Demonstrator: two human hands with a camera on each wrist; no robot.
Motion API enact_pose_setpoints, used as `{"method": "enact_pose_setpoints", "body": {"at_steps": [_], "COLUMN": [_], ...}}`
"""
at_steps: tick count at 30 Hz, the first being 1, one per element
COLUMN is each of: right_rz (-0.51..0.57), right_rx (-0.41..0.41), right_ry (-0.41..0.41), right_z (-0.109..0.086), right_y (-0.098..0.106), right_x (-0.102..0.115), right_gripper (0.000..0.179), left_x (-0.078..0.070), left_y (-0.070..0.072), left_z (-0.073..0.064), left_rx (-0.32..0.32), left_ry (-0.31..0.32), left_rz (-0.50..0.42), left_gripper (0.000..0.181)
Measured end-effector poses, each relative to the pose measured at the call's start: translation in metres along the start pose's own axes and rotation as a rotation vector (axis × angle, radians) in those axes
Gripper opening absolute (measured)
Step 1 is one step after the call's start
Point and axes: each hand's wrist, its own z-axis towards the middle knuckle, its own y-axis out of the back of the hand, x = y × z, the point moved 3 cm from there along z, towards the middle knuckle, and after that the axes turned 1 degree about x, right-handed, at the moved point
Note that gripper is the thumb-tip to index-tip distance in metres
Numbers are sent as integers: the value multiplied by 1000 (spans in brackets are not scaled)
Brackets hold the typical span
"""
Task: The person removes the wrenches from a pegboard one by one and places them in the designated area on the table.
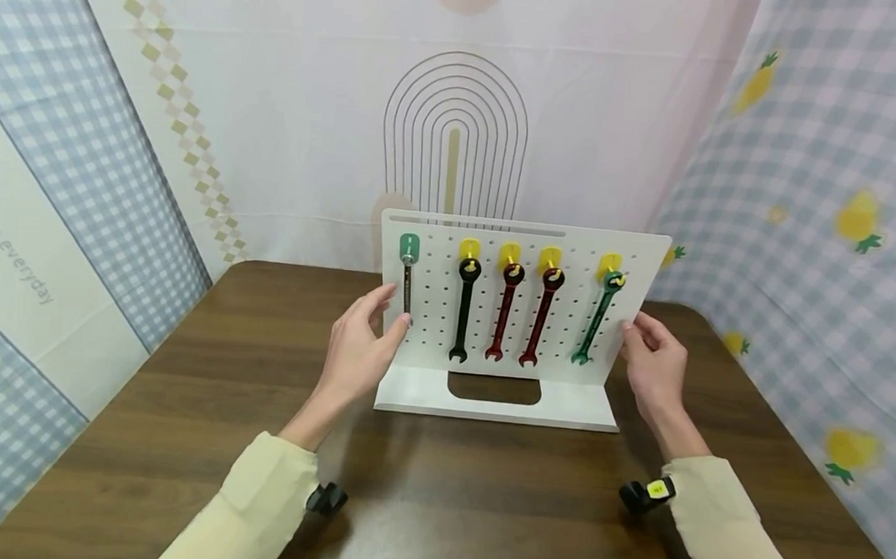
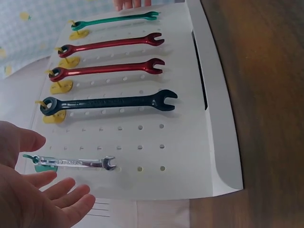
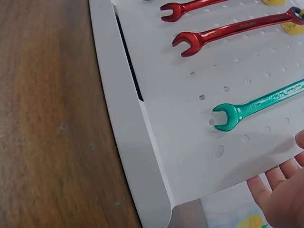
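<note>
A white pegboard stand [image 1: 431, 312] stands upright on the wooden table, with a row of combination wrenches hanging from its hooks. From left to right hang a small silver wrench [image 2: 76, 162], a black wrench [image 1: 464, 313], two red wrenches [image 1: 502, 315] [image 1: 542, 317] and a green wrench [image 1: 595, 319]. My left hand [image 1: 363, 334] is at the board's left edge beside the silver wrench, thumb and fingers spread apart. At the opposite edge, my right hand [image 1: 655, 359] grips the board, thumb in front and fingers behind it.
Yellow hooks [image 1: 550, 257] bear the larger wrenches, a green hook [image 1: 409, 246] the silver one. The stand's base [image 1: 413, 390] has a wide cutout in the middle. Wooden table [image 1: 483, 498] spreads in front; patterned cloth [image 1: 289, 139] hangs behind and at both sides.
</note>
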Motion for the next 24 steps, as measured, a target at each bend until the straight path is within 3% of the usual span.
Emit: {"method": "enact_pose_setpoints", "body": {"at_steps": [10, 24], "right_rz": [138, 260], "right_rx": [-37, -29], "right_ry": [-9, -108], "right_z": [6, 10], "right_y": [0, 3], "right_x": [-1, -7], "right_gripper": [31, 33], "left_x": [4, 8], "left_y": [-7, -14], "left_z": [16, 28], "left_rx": [-13, -60], "left_ry": [5, -11], "left_rz": [-42, -61], "left_gripper": [47, 41]}}
